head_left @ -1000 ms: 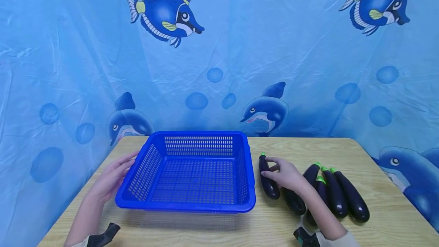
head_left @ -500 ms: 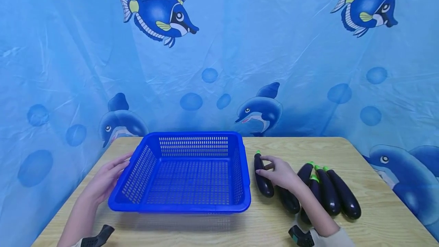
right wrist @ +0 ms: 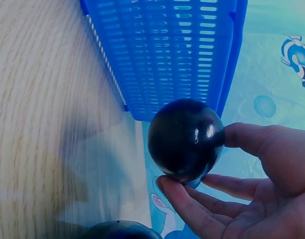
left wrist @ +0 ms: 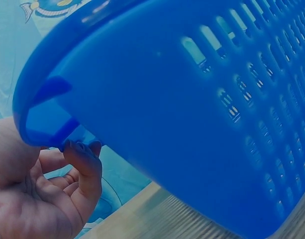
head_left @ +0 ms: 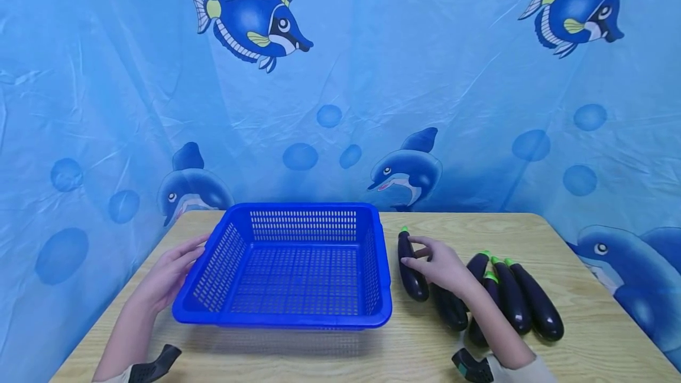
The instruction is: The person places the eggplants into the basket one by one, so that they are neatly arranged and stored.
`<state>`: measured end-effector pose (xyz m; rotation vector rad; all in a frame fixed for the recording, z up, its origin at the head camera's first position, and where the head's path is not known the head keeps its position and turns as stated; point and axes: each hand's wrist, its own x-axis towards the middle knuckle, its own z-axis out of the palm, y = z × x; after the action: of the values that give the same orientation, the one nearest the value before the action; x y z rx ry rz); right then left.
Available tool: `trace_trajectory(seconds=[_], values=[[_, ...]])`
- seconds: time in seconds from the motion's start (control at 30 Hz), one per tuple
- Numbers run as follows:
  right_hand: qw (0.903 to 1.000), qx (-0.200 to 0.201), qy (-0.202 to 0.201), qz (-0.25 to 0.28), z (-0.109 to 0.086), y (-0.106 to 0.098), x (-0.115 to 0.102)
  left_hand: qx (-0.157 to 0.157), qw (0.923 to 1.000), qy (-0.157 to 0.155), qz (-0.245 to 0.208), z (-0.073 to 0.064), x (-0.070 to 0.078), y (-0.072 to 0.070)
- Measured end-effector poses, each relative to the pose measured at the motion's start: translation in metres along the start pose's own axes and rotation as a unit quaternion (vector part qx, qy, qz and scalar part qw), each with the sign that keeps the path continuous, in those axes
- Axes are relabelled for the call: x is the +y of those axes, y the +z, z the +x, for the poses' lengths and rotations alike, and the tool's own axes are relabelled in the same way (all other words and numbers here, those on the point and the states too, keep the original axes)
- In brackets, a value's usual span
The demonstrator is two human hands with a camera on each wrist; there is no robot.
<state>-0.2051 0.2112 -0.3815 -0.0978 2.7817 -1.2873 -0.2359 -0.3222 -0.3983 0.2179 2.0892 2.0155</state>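
Observation:
A blue perforated plastic basket (head_left: 298, 322) stands on the table, with nothing visible inside. My left hand (head_left: 172, 270) holds its left rim; in the left wrist view the fingers (left wrist: 87, 174) curl at the rim's underside. Just right of the basket, my right hand (head_left: 441, 265) pinches a dark, glossy eggplant (head_left: 412, 279) with a green stem end. The right wrist view has this eggplant (right wrist: 184, 142) end-on between thumb and fingers, close to the basket wall. Whether it touches the table is hard to tell.
Several more eggplants (head_left: 534, 300) lie together on the right of the wooden table (head_left: 479, 232), partly behind my right forearm. One (head_left: 452, 312) lies close beside the held eggplant. A blue sheet (head_left: 340, 81) printed with fish and dolphins hangs behind the table.
The held eggplant and my right hand have shifted slightly upward in the head view. My left hand stays at the basket rim. The whole view sways a little sideways.

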Motion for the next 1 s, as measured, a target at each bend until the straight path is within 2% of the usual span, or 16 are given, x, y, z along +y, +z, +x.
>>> trace_trajectory(seconds=[0.27, 0.5, 1.0], values=[[1.0000, 0.005, -0.001, -0.001, -0.005, -0.003, -0.006, -0.013, 0.9998, 0.007, -0.015, 0.000, -0.001, 0.001], [0.9999, 0.011, -0.002, -0.004, -0.007, -0.006, -0.011, 0.005, 0.9999, -0.008, 0.007, -0.001, 0.001, 0.003], [0.9999, 0.008, -0.013, -0.005, -0.003, -0.018, -0.028, -0.004, 1.0000, 0.001, -0.007, -0.002, 0.002, 0.001]])
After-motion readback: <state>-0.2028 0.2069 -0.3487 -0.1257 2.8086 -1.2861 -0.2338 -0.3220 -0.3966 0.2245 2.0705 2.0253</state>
